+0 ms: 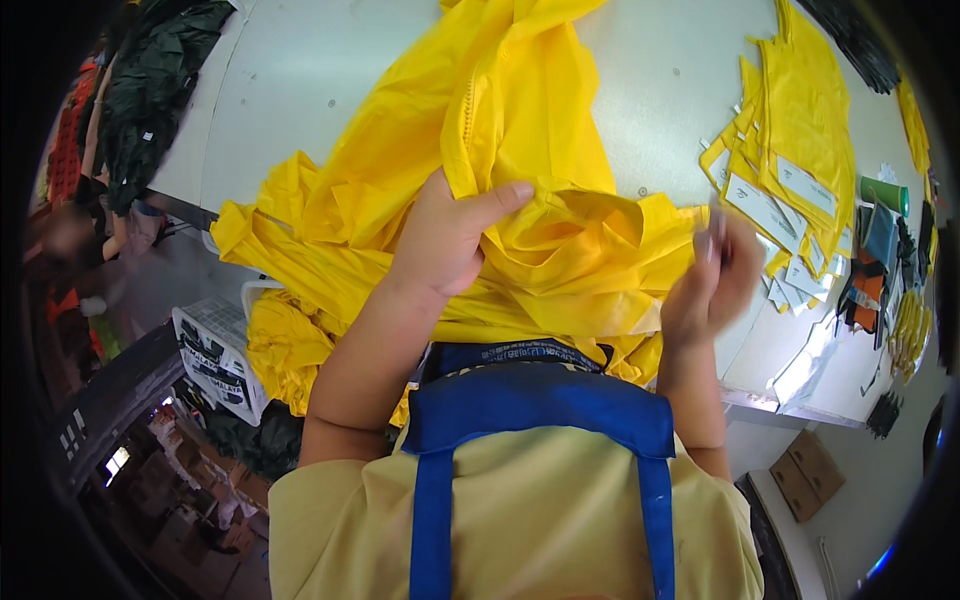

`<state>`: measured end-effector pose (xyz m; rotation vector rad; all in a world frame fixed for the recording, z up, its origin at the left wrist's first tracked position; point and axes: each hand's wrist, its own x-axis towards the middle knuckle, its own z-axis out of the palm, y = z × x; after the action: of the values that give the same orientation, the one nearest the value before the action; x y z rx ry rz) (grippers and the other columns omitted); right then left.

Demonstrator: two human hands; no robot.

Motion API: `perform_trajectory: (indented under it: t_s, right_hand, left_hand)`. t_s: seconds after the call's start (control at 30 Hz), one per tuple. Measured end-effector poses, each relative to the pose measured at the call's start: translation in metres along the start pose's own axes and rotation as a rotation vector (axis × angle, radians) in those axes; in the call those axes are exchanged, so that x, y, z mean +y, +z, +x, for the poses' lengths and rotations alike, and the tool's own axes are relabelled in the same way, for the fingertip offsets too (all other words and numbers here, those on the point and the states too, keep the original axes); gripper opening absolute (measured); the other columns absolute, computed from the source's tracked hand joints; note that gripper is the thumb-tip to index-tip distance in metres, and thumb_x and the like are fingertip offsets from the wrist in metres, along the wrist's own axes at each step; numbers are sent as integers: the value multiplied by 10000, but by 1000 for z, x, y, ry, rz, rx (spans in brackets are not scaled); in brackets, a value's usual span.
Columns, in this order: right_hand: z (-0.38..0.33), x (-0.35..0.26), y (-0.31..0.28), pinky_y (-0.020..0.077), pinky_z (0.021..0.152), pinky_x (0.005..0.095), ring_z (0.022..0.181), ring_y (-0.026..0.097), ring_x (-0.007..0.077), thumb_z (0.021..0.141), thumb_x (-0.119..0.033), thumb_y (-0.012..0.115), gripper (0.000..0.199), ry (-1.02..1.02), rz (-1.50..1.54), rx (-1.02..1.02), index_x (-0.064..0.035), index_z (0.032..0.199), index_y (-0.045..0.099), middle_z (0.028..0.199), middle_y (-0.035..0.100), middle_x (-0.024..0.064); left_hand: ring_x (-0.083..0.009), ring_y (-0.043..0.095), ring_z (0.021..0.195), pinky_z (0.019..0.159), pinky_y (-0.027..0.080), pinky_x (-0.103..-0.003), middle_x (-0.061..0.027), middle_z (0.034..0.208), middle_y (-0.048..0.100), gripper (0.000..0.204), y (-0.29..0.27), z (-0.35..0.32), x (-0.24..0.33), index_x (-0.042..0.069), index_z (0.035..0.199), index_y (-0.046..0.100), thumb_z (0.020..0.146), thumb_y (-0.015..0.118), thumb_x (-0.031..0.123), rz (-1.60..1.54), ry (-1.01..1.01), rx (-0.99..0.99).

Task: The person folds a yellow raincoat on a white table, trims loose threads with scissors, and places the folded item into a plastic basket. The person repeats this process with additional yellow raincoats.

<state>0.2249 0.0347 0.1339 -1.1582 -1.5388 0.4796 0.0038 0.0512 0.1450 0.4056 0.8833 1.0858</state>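
A yellow zip-up jacket (pixel 390 140) lies spread over the white table in front of me, its sleeves bunched toward the near edge. My left hand (pixel 445 235) is closed on the jacket beside the zipper (pixel 469 105), thumb on top of the fabric. To the right of the jacket, my right hand (pixel 715 275) is raised with its fingers curled. Motion blurs it, and a small greyish thing seems to show at its fingertips, too unclear to name. An opening in the yellow fabric gapes between my two hands.
Flat yellow pieces with white tags (pixel 800 130) are stacked at the right of the table (pixel 660 100). Beyond them are a green roll (pixel 885 196) and several small items. Dark green garments (pixel 165 90) lie at the far left. A white crate (pixel 215 360) stands below the table's left edge.
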Motion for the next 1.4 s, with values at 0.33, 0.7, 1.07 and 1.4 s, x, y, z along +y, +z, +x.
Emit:
perform_trajectory:
  t_s: [0.33,0.7,1.07,1.4]
  right_hand:
    - [-24,2,24,393,524,243,581,462,141,746,-189,770,303,211,-32,-208,-53,993,660,703,513,48]
    - [-10,11,26,418,541,242,613,518,142,746,-159,764,270,170,-53,-270,-57,980,673,733,576,65]
    - [-15,18,21,403,538,241,588,483,136,739,-232,771,327,208,3,-256,-56,996,673,700,537,46]
    - [-23,20,19,433,532,237,596,513,140,710,-195,781,362,51,-16,-227,-49,1017,658,791,646,54]
  left_hand:
    - [-206,591,1035,905,482,-350,-96,1148,598,428,3,2,-3,-5,1248,486,835,598,-18,-38,-53,4]
    - [-203,592,1034,899,487,-349,-90,1139,601,407,6,4,-2,0,1235,493,840,593,-15,-28,-57,-11]
    - [-209,582,1068,914,472,-349,-103,1173,591,436,6,7,-2,-9,1258,482,839,602,-10,-34,-62,-19]
    - [-205,582,1069,922,466,-345,-106,1185,586,426,7,8,1,-18,1261,477,852,594,0,-41,-68,-23]
